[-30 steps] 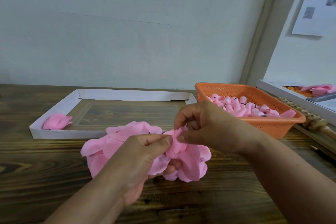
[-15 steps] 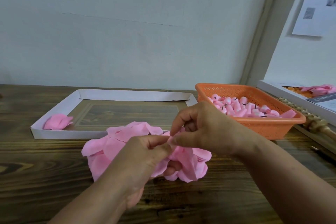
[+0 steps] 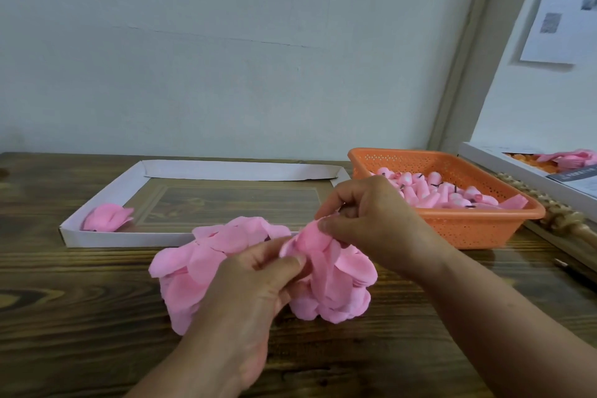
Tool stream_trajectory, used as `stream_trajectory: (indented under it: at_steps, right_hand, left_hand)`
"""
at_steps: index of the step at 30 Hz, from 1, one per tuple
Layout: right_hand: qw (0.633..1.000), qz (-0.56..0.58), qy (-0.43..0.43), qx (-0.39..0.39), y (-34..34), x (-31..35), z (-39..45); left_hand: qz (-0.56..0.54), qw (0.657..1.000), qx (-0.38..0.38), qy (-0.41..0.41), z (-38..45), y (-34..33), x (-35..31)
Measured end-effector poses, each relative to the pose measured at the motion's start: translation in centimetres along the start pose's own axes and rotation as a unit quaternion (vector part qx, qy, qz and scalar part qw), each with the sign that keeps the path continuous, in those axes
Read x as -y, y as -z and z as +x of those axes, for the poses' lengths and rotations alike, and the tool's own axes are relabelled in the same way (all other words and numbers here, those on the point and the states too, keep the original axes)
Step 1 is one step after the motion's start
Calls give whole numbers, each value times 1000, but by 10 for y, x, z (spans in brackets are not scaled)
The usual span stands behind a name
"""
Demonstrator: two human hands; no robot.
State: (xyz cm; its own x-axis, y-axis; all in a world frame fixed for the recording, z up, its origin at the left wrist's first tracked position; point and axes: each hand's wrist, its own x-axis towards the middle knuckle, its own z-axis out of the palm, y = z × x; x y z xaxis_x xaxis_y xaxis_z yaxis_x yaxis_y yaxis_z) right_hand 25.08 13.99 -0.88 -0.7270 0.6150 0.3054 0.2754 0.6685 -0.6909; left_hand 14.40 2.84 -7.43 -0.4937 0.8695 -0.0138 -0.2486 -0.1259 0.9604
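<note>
A loose heap of pink fabric petals (image 3: 206, 262) lies on the wooden table (image 3: 64, 307) in front of me. My left hand (image 3: 255, 284) pinches a bunch of pink petals (image 3: 336, 281) between thumb and fingers. My right hand (image 3: 371, 213) pinches the top edge of that same bunch from the right, thumb and forefinger closed on a petal. What lies at the middle of the bunch is hidden by my fingers.
A shallow white cardboard tray (image 3: 106, 237) behind the heap holds one finished pink flower (image 3: 108, 217) at its left end. An orange plastic basket (image 3: 478, 228) of pink buds stands at the right. Further right are a white box (image 3: 517, 178) and a wooden beaded object (image 3: 562, 216).
My two hands have drawn slightly apart on the bunch, the right thumb sliding to the petal's top edge. The heap and containers have stayed put.
</note>
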Motion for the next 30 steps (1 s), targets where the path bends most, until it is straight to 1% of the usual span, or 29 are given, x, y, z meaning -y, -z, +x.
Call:
stream_trajectory:
  at_steps: [2, 4, 6, 7, 11, 14, 17, 21, 23, 26, 30]
  right_hand:
    - [1000, 2, 1, 4, -1, 0, 0]
    - [1000, -3, 11, 13, -1, 2, 0]
    - [999, -17, 31, 37, 1, 5, -3]
    - [997, -26, 44, 54, 3, 7, -4]
    - [985, -91, 103, 108, 5, 14, -9]
    - [979, -126, 113, 111, 2, 18, -9]
    - [980, -127, 105, 109, 3, 21, -11]
    - [978, -130, 114, 115, 5, 24, -14]
    - [977, -132, 113, 120, 5, 25, -14]
    - [976, -133, 111, 132, 5, 28, -14]
    - [976, -127, 107, 139, 5, 30, -12]
  left_hand:
    - [62, 998, -28, -17, 2, -3, 0]
    - [108, 991, -72, -26, 5, -5, -1]
    - [135, 984, -115, -19, 5, -5, -5]
    - [146, 981, -124, -16, 6, -4, -7]
    - [191, 974, -119, -19, 8, -1, -9]
    - [210, 971, -106, -37, 7, 0, -8]
    - [232, 966, -93, -69, 8, 2, -8]
    - [253, 953, -114, -123, 8, 3, -8]
    - [270, 947, -120, -129, 8, 3, -8]
    - [266, 947, -116, -136, 9, 2, -9]
    - [287, 943, -88, -143, 6, -1, -12]
